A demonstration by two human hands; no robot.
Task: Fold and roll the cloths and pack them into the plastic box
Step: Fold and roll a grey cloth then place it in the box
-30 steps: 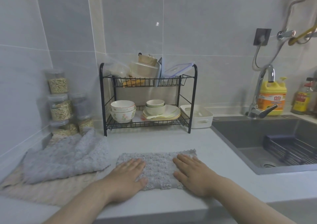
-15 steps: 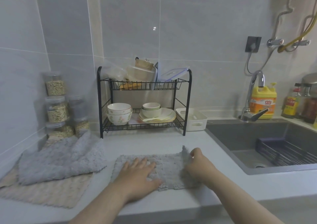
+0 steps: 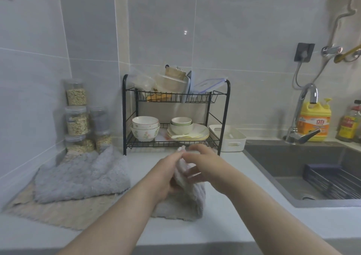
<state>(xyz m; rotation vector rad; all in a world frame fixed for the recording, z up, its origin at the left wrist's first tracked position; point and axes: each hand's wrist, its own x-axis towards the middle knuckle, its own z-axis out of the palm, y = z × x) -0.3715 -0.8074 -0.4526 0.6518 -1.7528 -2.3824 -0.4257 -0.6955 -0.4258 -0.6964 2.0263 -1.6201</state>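
Grey cloth [image 3: 192, 194], centre, partly lifted; left hand [image 3: 168, 173] and right hand [image 3: 203, 165] both grip it, probably mid-roll. Plastic box [image 3: 228, 137], 1 o'clock, no cloth inside. Loose grey cloth [image 3: 82, 176], beige cloth [image 3: 58, 211], 9 o'clock, unfolded.

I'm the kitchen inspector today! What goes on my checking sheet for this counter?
Surface: white countertop, cloths on its left part.
Job's things: grey fluffy cloth held up, lower end on the counter; second grey fluffy cloth crumpled atop flat beige cloth; white plastic box beside the rack.
Clutter: black wire dish rack with bowls; clear lidded jars; yellow detergent bottle.
Grips: left hand and right hand both hold the raised cloth.
Cables: grey cord hangs from black wall fitting.
Surroundings: grey sink, chrome tap, tiled wall.
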